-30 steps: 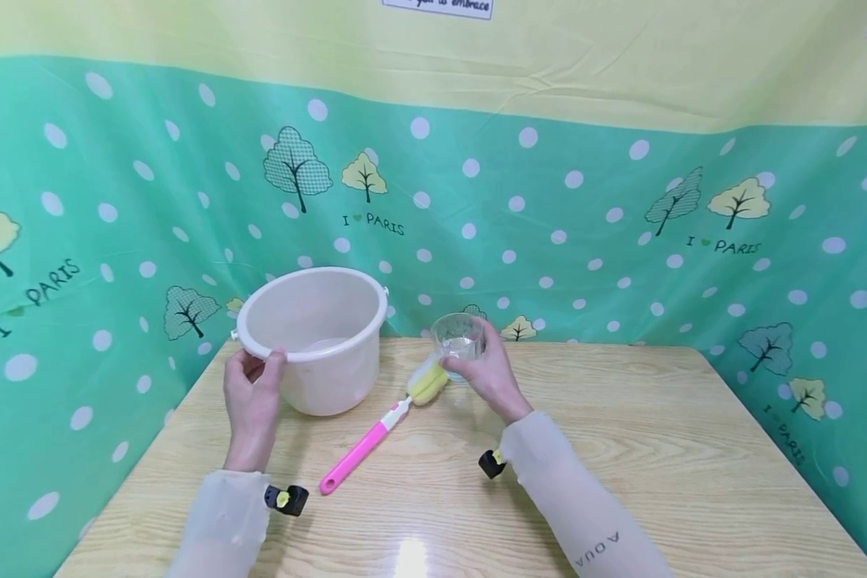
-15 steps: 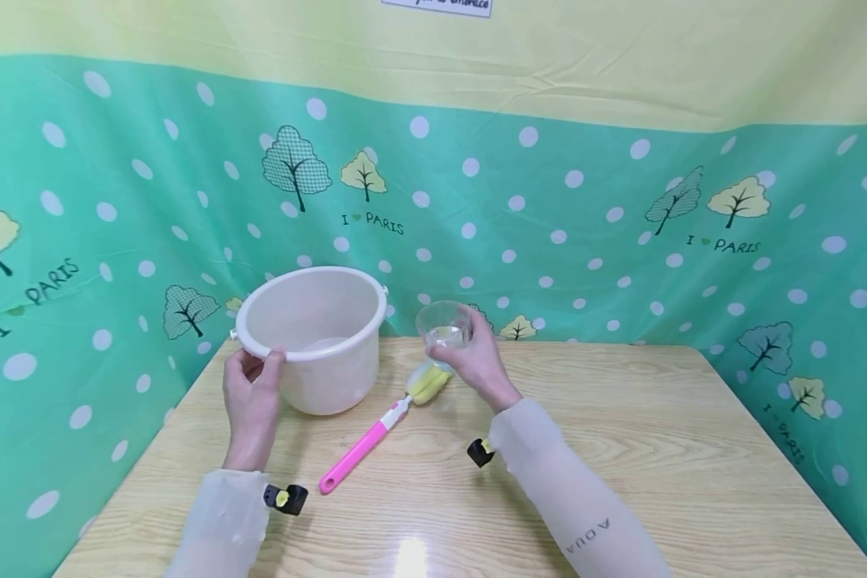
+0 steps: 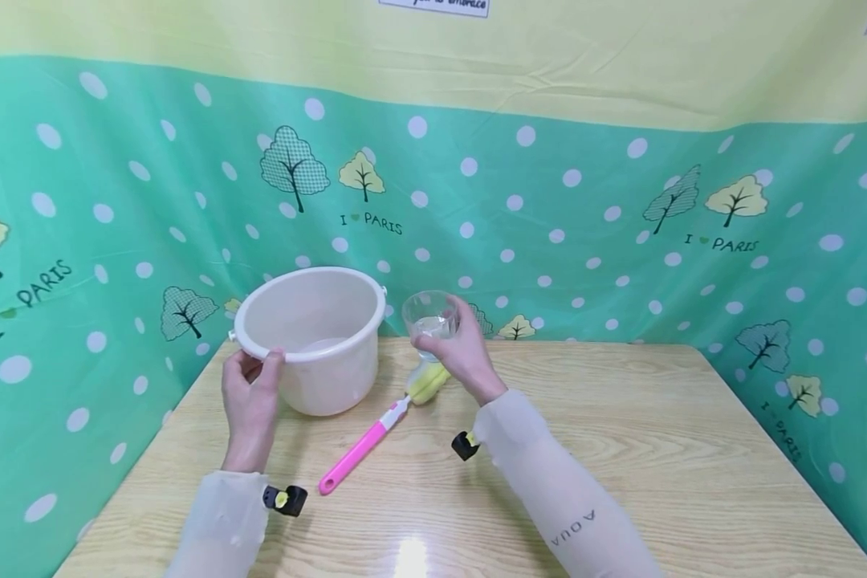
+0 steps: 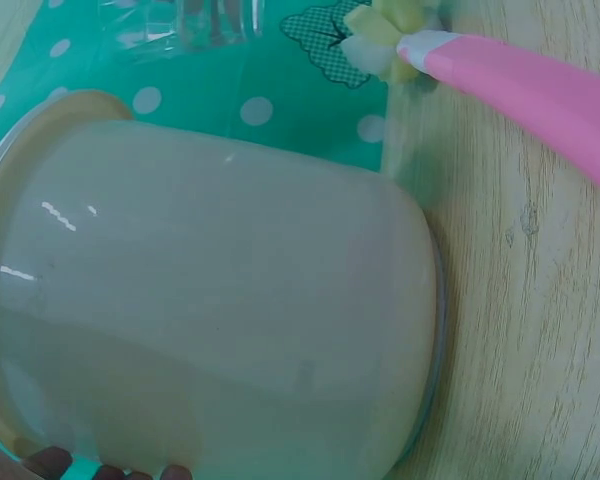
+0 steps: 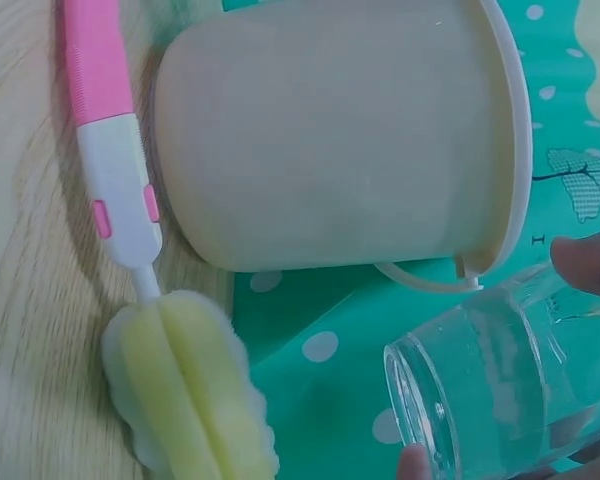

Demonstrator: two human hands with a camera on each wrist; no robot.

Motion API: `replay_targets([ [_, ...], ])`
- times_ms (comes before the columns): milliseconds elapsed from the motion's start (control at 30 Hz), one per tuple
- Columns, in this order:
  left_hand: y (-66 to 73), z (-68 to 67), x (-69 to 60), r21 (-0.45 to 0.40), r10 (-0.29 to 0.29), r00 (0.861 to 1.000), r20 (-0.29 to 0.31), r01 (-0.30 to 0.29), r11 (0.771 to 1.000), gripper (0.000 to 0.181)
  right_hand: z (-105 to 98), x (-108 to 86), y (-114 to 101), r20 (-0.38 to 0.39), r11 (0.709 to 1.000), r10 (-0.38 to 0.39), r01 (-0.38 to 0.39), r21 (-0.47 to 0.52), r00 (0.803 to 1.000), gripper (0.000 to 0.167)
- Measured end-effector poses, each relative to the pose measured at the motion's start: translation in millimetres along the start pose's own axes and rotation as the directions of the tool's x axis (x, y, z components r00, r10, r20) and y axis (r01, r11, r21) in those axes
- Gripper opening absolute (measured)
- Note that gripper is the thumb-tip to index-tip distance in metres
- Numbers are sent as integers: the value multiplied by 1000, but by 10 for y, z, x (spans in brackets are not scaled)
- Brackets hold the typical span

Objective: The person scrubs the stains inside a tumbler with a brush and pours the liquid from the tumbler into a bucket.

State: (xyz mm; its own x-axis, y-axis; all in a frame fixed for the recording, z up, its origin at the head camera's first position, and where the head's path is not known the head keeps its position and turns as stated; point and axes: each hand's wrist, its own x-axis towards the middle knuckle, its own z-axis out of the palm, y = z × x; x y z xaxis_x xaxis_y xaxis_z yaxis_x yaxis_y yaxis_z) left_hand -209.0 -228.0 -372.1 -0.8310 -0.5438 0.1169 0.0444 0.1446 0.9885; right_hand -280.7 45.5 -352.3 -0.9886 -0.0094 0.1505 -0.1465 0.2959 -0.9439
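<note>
A white plastic bucket point(image 3: 332, 384) stands upright on the wooden table, its mouth facing up. My left hand point(image 3: 251, 401) grips the near left part of its rim; only dark fingertips point(image 4: 110, 472) show at the bottom of the left wrist view. In my right hand point(image 3: 466, 353) is a clear drinking glass point(image 3: 429, 317), held above the table to the right of the bucket and apart from it. A clear liquid seems to lie in the glass. Under the glass lies a bottle brush point(image 3: 364, 445) with a pink handle and a yellow-white sponge head point(image 5: 180, 390).
The wood-grain table point(image 3: 621, 449) extends to the right of my right arm. Behind and beside it hangs a green and yellow printed cloth point(image 3: 549, 201). The bucket's handle point(image 5: 430, 280) hangs on its far side in the right wrist view.
My right hand has carried the glass left and slightly up, nearer the bucket. The left hand, bucket and brush have stayed in place.
</note>
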Motion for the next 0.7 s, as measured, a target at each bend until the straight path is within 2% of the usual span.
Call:
replay_targets([
  [700,0,8,-13,-5,3,1000,-4,-3,1000,64,91,103,-268,25,997,-59,60,-51,998,96],
])
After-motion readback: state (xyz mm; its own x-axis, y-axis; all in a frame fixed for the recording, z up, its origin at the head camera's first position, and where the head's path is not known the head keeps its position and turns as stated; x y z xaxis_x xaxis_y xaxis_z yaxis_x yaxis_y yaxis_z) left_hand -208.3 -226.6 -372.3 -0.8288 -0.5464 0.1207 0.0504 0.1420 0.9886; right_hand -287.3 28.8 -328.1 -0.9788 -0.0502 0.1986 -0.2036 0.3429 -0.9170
